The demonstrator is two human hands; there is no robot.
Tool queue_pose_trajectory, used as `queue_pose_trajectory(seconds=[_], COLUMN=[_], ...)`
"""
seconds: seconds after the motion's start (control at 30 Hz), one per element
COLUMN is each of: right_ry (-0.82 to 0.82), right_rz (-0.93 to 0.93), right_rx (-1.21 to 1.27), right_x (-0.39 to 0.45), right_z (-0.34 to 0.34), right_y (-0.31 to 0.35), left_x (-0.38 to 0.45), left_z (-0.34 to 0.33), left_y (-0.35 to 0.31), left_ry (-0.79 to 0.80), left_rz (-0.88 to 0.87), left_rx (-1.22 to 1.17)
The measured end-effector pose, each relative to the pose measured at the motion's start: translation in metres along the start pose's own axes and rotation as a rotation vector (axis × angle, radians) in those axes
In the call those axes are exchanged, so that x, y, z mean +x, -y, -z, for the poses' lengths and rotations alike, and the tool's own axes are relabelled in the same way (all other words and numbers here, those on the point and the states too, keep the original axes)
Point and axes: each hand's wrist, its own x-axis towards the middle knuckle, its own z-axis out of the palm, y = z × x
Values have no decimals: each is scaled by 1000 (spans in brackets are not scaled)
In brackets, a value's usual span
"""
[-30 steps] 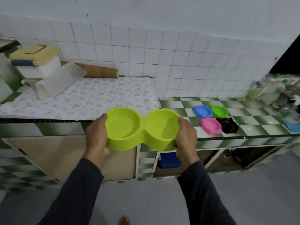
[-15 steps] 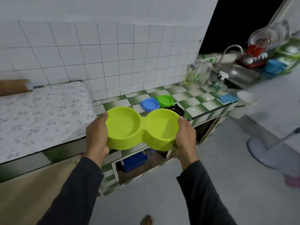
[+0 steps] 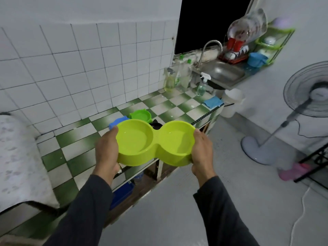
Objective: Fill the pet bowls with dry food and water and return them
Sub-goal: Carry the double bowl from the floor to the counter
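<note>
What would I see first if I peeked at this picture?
First, the bright lime-green plastic double pet bowl in the middle, held at its ends by the left hand and right hand. Behind it runs the green-and-white checkered tile counter, with the shiny steel sink at its far end.

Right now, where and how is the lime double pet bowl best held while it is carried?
By its two rounded ends, one hand from each side, as shown: the left hand grips the left end and the right hand the right end of the lime double bowl. It is wide, with a narrow waist, so end grips likely keep both basins level.
</note>
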Motion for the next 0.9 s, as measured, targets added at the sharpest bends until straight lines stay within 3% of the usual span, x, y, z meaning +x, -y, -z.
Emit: queue_pose_trajectory(seconds=[0.23, 0.57, 0.9], right_ry=[-12, 86, 168], right_rz=[-4, -9, 32], right_rx=[0, -36, -97], right_x=[76, 201, 299], right_z=[11, 22, 21], right_y=[1, 9, 17], left_x=[35, 65, 111], left_z=[-65, -166, -231], left_y=[16, 36, 61], left_ry=[33, -95, -127], left_rz=[31, 68, 40], left_rx=[32, -68, -114])
